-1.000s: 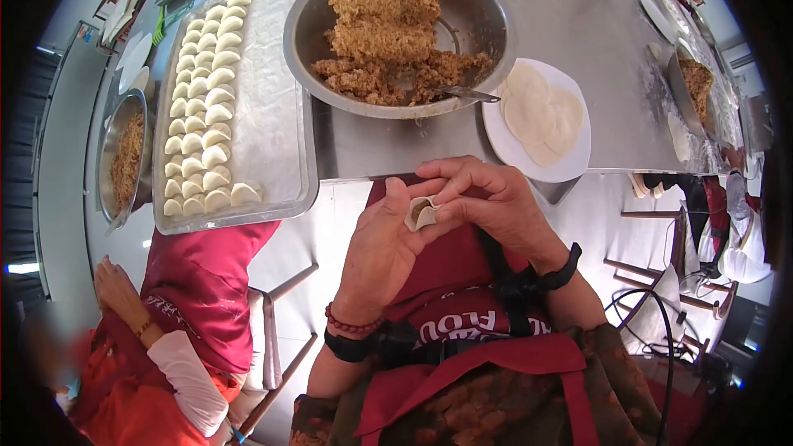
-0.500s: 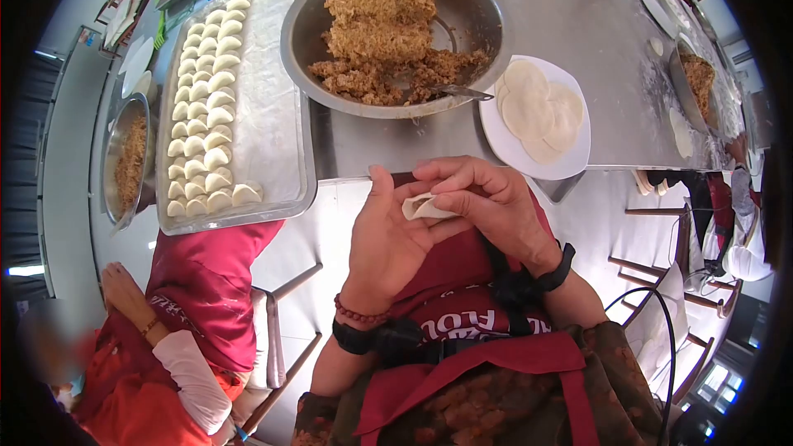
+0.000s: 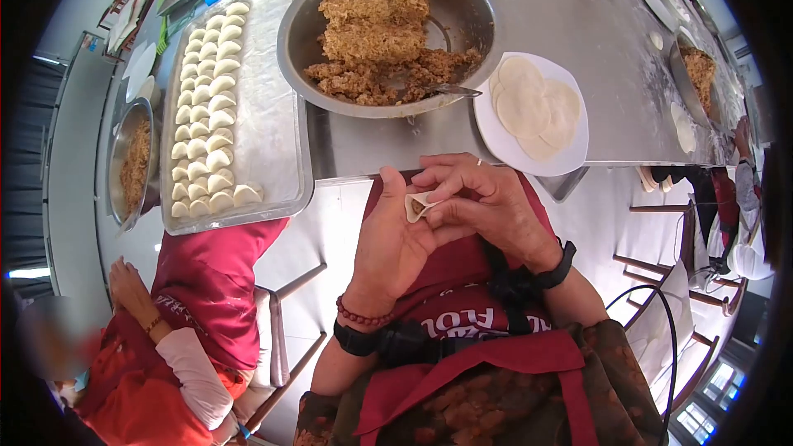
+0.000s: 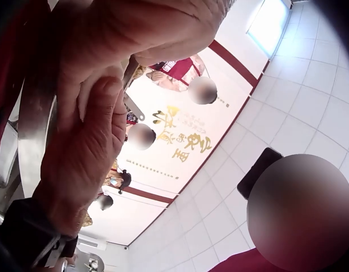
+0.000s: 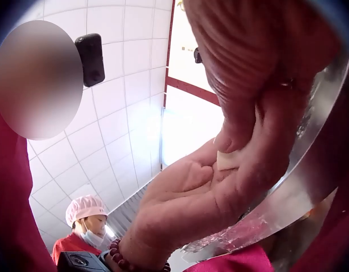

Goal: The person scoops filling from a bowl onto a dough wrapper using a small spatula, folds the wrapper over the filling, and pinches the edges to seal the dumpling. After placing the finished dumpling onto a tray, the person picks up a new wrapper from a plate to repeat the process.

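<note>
A partly folded dumpling (image 3: 416, 207) sits at the fingers of my left hand (image 3: 387, 244), its near end open with brown filling showing. The left palm is turned up and its thumb stands raised beside the dumpling, while its straight fingers run behind the other hand. My right hand (image 3: 494, 211) pinches the wrapper's edge between thumb and fingers from the right. In the right wrist view only a pale corner of the dumpling (image 5: 225, 161) shows under the right thumb. The left wrist view has the right thumb (image 4: 103, 102) pressed on the dough.
On the metal table (image 3: 578, 16) stand a large bowl of filling (image 3: 289, 74) with a spoon (image 3: 457, 90), a plate (image 3: 570, 163) of round wrappers (image 3: 529, 107), and a tray (image 3: 281, 132) with rows of dumplings (image 3: 221, 103). Another person (image 3: 194, 363) sits at left.
The right fingers have shifted along the wrapper's edge, and its opening looks narrower than a second ago. The left thumb swung outward, then came back toward the dumpling.
</note>
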`<state>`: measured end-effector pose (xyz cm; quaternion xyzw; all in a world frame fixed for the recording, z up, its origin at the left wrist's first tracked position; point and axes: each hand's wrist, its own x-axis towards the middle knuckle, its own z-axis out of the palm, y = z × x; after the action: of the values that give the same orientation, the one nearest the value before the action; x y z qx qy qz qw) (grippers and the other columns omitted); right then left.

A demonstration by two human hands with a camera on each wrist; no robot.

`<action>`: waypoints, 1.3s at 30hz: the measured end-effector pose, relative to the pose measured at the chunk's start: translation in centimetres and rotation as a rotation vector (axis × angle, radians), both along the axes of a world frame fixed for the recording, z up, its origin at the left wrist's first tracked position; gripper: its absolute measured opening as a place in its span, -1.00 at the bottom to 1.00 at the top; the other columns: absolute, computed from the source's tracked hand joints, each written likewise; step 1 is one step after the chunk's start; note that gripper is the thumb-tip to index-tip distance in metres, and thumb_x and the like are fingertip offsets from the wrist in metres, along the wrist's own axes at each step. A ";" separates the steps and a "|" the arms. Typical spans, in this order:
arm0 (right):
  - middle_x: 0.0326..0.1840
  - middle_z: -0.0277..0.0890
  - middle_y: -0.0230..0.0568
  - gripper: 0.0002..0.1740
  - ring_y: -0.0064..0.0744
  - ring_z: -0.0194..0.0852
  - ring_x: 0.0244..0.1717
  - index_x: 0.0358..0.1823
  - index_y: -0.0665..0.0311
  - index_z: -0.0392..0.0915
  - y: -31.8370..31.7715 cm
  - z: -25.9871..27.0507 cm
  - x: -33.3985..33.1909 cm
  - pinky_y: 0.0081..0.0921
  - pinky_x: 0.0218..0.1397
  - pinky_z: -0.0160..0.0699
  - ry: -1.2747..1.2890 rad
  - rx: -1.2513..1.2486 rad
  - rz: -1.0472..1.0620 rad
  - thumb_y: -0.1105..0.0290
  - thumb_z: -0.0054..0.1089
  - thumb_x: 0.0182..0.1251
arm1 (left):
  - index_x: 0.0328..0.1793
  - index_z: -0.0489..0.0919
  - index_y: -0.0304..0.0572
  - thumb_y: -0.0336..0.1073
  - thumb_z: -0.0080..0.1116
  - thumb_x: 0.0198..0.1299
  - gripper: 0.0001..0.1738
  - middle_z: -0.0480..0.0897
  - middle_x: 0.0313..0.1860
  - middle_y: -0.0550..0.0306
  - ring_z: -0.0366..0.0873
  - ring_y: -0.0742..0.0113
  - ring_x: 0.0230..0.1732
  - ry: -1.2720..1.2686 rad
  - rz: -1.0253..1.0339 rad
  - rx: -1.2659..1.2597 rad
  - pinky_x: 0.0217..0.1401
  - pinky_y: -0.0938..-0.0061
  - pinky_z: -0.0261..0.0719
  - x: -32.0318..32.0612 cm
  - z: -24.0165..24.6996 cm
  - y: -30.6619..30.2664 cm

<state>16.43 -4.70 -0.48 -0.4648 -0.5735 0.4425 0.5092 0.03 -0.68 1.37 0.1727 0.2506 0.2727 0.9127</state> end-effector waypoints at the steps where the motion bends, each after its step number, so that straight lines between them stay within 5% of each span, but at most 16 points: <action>1: 0.03 0.68 -0.21 -0.75 -0.21 0.48 0.30 -0.06 0.25 0.66 -0.1 0.5 -0.1 -0.34 0.29 0.50 0.110 -0.120 -0.005 0.55 0.32 0.21 | 0.40 0.30 -0.36 0.27 -0.62 0.53 -0.18 0.50 0.28 -0.16 0.55 0.03 0.25 0.018 -0.008 0.012 0.32 -0.01 0.58 0.0 0.0 0.0; 3: 0.06 0.68 -0.17 -0.73 -0.19 0.48 0.30 -0.03 0.24 0.67 -0.4 2.0 -0.6 -0.32 0.30 0.49 0.329 -0.360 -0.016 0.56 0.29 0.22 | 0.38 0.31 -0.34 0.27 -0.55 0.53 -0.20 0.52 0.24 -0.13 0.62 0.08 0.16 0.056 -0.024 0.036 0.20 0.08 0.70 -0.2 0.0 0.0; 9: 0.03 0.67 -0.05 -0.71 -0.28 0.55 0.25 0.02 0.23 0.65 -0.6 0.8 0.0 -0.40 0.25 0.54 -0.087 -0.040 0.008 0.52 0.26 0.26 | 0.38 0.33 -0.34 0.28 -0.54 0.53 -0.19 0.54 0.23 -0.11 0.63 0.09 0.15 0.110 -0.057 0.064 0.14 0.11 0.74 0.0 0.2 0.0; 15: 0.02 0.69 -0.16 -0.85 -0.29 0.60 0.18 -0.11 0.28 0.67 -0.7 0.1 -0.3 -0.46 0.21 0.58 0.032 -0.058 -0.077 0.53 0.27 0.30 | 0.38 0.33 -0.33 0.30 -0.57 0.52 -0.18 0.51 0.28 -0.19 0.54 -0.01 0.28 0.016 -0.072 -0.004 0.38 -0.03 0.52 0.2 -0.3 0.0; 21: 0.00 0.69 -0.18 -0.87 -0.31 0.62 0.17 -0.15 0.29 0.67 -0.6 -0.2 -0.4 -0.49 0.17 0.61 -0.008 0.026 -0.150 0.54 0.30 0.27 | 0.32 0.37 -0.30 0.06 -0.39 0.60 -0.43 0.53 0.24 -0.16 0.50 0.01 0.31 -0.218 0.093 -0.183 0.47 -0.01 0.41 0.4 -1.8 -0.8; 24: -0.01 0.69 -0.18 -0.87 -0.29 0.62 0.17 -0.17 0.26 0.67 -0.9 1.7 -0.6 -0.46 0.19 0.59 0.082 -0.200 -0.148 0.52 0.32 0.25 | 0.32 0.36 -0.29 -0.03 -0.36 0.61 -0.50 0.54 0.23 -0.14 0.52 0.04 0.29 -0.149 0.151 -0.211 0.45 0.01 0.44 0.7 -1.1 -1.0; 30: 0.00 0.67 -0.17 -0.74 -0.28 0.61 0.15 -0.08 0.24 0.63 -0.6 -0.7 -0.1 -0.42 0.22 0.56 -0.098 0.079 -0.114 0.48 0.38 0.18 | 0.28 0.39 -0.30 -0.11 -0.33 0.62 -0.57 0.56 0.20 -0.08 0.55 0.14 0.24 -0.110 0.110 -0.086 0.38 0.11 0.53 0.8 -0.6 -1.1; 33: 0.02 0.67 -0.18 -0.68 -0.25 0.64 0.13 -0.03 0.26 0.59 -0.9 0.6 -0.5 -0.42 0.19 0.58 0.022 -0.089 -0.156 0.47 0.39 0.16 | 0.28 0.41 -0.27 -0.16 -0.24 0.60 -0.62 0.58 0.16 -0.03 0.58 0.17 0.19 -0.050 0.087 -0.039 0.33 0.13 0.57 0.8 -0.7 -1.1; 39: 0.07 0.67 -0.12 -0.56 -0.29 0.70 0.08 0.14 0.27 0.50 -1.0 1.7 -0.8 -0.40 0.11 0.64 -0.127 -0.151 -0.192 0.51 0.31 0.20 | 0.19 0.49 -0.23 -0.14 -0.13 0.57 -0.66 0.62 0.07 0.06 0.64 0.27 0.06 -0.035 0.057 0.025 0.20 0.24 0.64 0.7 -1.9 -1.5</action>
<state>15.61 -5.72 1.18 -0.5816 -0.5226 0.4033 0.4754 0.76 -2.16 -0.50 0.1719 0.2358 0.3048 0.9066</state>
